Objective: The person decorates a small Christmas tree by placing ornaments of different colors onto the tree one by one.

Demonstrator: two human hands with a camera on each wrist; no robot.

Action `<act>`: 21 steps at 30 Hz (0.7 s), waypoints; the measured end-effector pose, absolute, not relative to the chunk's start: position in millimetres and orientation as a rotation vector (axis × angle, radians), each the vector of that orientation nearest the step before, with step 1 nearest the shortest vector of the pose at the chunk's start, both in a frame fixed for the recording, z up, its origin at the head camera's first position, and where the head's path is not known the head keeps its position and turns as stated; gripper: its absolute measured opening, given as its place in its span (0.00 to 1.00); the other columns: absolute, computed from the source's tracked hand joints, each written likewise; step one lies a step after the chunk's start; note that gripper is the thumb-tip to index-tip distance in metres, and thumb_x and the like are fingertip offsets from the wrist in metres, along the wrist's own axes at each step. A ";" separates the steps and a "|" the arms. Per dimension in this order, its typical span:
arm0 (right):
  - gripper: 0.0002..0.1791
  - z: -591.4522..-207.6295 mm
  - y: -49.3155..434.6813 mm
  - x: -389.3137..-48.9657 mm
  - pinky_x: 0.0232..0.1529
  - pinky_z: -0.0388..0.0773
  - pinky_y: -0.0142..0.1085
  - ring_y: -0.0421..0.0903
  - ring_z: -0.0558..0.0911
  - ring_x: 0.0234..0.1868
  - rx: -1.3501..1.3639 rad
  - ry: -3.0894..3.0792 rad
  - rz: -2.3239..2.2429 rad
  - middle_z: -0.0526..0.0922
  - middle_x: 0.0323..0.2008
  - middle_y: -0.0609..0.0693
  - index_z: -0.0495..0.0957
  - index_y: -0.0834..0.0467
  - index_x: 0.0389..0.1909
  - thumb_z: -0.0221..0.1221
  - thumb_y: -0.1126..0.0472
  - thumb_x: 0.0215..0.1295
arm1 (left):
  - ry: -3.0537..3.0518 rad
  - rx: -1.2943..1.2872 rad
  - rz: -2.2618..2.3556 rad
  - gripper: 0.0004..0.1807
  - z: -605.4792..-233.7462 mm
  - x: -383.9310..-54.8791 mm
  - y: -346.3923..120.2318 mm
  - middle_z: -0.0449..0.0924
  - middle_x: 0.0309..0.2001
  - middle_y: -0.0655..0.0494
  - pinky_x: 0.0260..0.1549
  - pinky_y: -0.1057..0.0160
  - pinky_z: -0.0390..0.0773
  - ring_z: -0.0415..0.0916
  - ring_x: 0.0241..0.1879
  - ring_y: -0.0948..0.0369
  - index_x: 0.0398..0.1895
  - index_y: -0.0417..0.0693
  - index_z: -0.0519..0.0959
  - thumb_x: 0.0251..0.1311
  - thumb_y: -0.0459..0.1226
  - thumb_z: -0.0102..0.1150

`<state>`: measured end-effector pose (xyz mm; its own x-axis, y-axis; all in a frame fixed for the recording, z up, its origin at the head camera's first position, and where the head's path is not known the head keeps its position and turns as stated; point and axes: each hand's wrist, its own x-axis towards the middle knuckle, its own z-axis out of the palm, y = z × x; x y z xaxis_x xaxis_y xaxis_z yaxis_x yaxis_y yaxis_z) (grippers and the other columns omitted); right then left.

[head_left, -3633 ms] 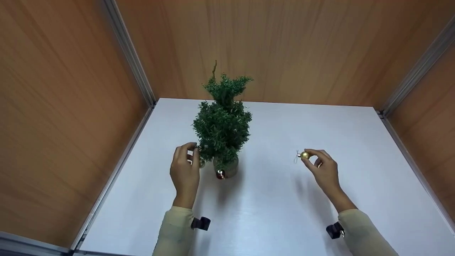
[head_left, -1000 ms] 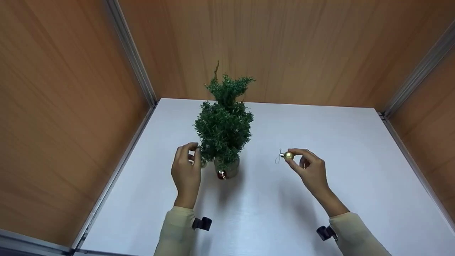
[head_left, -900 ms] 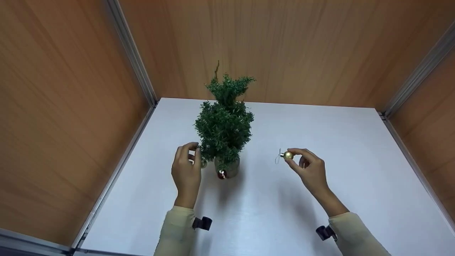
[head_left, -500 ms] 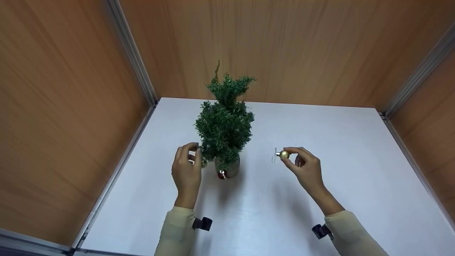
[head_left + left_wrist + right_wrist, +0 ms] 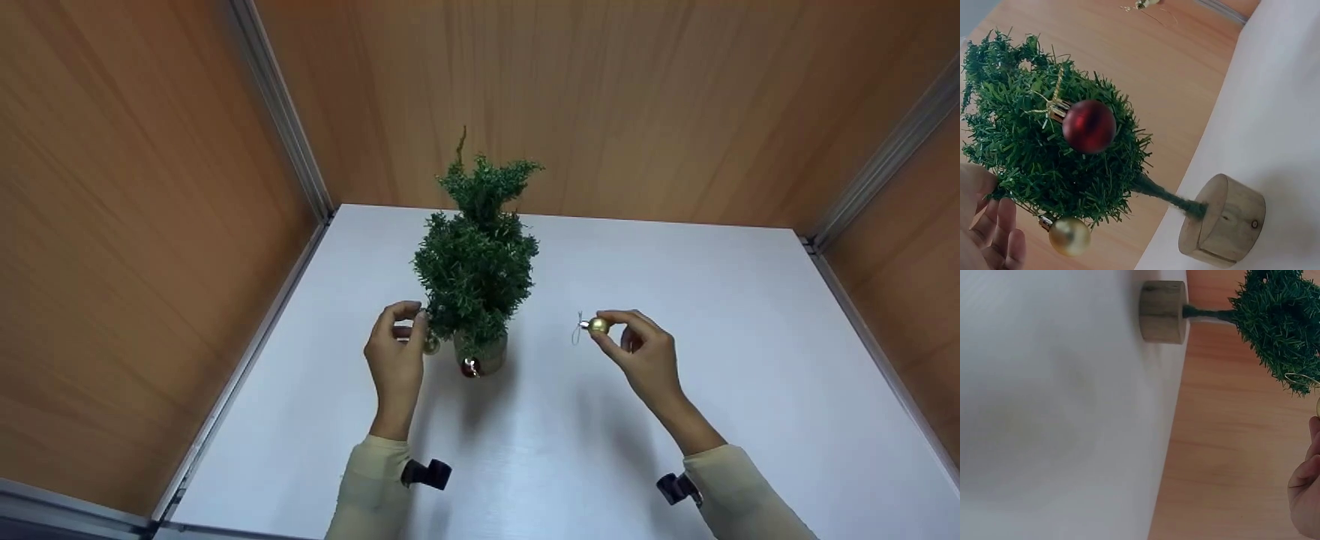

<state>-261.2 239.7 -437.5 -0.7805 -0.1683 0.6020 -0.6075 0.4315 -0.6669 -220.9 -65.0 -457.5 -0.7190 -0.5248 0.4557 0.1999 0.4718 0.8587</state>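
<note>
A small artificial Christmas tree (image 5: 476, 262) stands upright on its round wooden base (image 5: 1224, 225). My left hand (image 5: 396, 352) is at the tree's lower left side, thumb and finger pinching the tip of a branch (image 5: 1010, 183). Close to those fingers hangs a gold bauble (image 5: 1070, 237). From the front of the tree hangs a red bauble (image 5: 1089, 126), also seen low in the head view. To the right of the tree, my right hand (image 5: 646, 356) pinches a second gold bauble (image 5: 598, 325) between thumb and fingertips. Its thin loop (image 5: 576, 334) points toward the tree.
The tree is on a white tabletop (image 5: 712, 300), toward its left half. Wood-grain panels (image 5: 600, 105) rise behind and at both sides, with metal rails (image 5: 289, 127) along the corners. Each sleeve carries a black wrist camera (image 5: 426, 474).
The right hand has moved left toward the tree with the gold bauble, most of it before the last second, and slightly since. The left hand has stayed at the branch.
</note>
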 end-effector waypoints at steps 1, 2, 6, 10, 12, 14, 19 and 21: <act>0.13 -437.6 239.3 -261.2 0.17 0.60 0.31 0.42 0.65 0.19 0.650 -2.240 1.314 0.80 0.31 0.48 0.80 0.58 0.39 0.66 0.65 0.50 | -2.007 0.275 -1.319 0.09 -457.1 -220.4 -64.6 0.75 0.36 0.63 0.23 0.64 0.73 0.71 0.28 0.64 0.40 0.54 0.77 0.58 0.42 0.57; 0.13 -437.7 238.9 -261.2 0.17 0.60 0.31 0.42 0.65 0.19 0.644 -2.241 1.320 0.80 0.31 0.48 0.80 0.57 0.39 0.66 0.65 0.50 | -2.005 0.278 -1.339 0.09 -456.7 -220.0 -64.4 0.75 0.37 0.63 0.23 0.63 0.73 0.71 0.28 0.64 0.40 0.54 0.77 0.58 0.42 0.57; 0.13 -436.8 237.2 -260.6 0.17 0.60 0.30 0.42 0.65 0.19 0.650 -2.243 1.320 0.80 0.32 0.48 0.80 0.57 0.39 0.66 0.66 0.50 | -1.995 0.289 -1.390 0.09 -455.8 -218.9 -63.6 0.75 0.37 0.63 0.23 0.62 0.73 0.71 0.29 0.62 0.40 0.54 0.77 0.58 0.43 0.57; 0.13 -433.5 236.1 -258.7 0.17 0.59 0.30 0.42 0.65 0.19 0.678 -2.238 1.308 0.80 0.32 0.49 0.80 0.58 0.40 0.65 0.65 0.51 | -1.982 0.295 -1.431 0.10 -455.3 -218.8 -62.4 0.75 0.36 0.62 0.22 0.62 0.73 0.72 0.29 0.59 0.40 0.52 0.77 0.57 0.44 0.57; 0.13 -432.1 235.6 -257.9 0.17 0.59 0.30 0.43 0.65 0.19 0.684 -2.237 1.308 0.80 0.32 0.49 0.80 0.58 0.40 0.65 0.65 0.51 | -1.974 0.295 -1.452 0.11 -455.4 -219.0 -62.0 0.75 0.36 0.62 0.22 0.61 0.73 0.72 0.30 0.58 0.40 0.51 0.77 0.57 0.45 0.57; 0.13 -432.4 235.7 -258.3 0.17 0.59 0.30 0.43 0.65 0.18 0.688 -2.236 1.311 0.80 0.32 0.49 0.80 0.59 0.40 0.65 0.65 0.51 | -1.966 0.293 -1.471 0.11 -455.2 -219.1 -61.5 0.75 0.36 0.62 0.21 0.61 0.73 0.72 0.30 0.59 0.40 0.51 0.77 0.57 0.45 0.57; 0.14 -446.7 237.8 -269.2 0.16 0.58 0.29 0.42 0.65 0.18 0.703 -2.218 1.312 0.80 0.32 0.47 0.80 0.57 0.40 0.66 0.63 0.50 | -1.944 0.289 -1.527 0.11 -454.3 -220.3 -61.4 0.75 0.36 0.60 0.20 0.62 0.73 0.73 0.29 0.58 0.39 0.51 0.77 0.57 0.45 0.57; 0.14 -454.0 239.2 -275.3 0.16 0.58 0.29 0.40 0.64 0.18 0.703 -2.216 1.306 0.80 0.33 0.45 0.80 0.55 0.40 0.66 0.61 0.50 | -1.933 0.294 -1.559 0.11 -453.8 -220.9 -61.5 0.75 0.37 0.58 0.20 0.62 0.73 0.73 0.29 0.57 0.39 0.51 0.77 0.57 0.45 0.58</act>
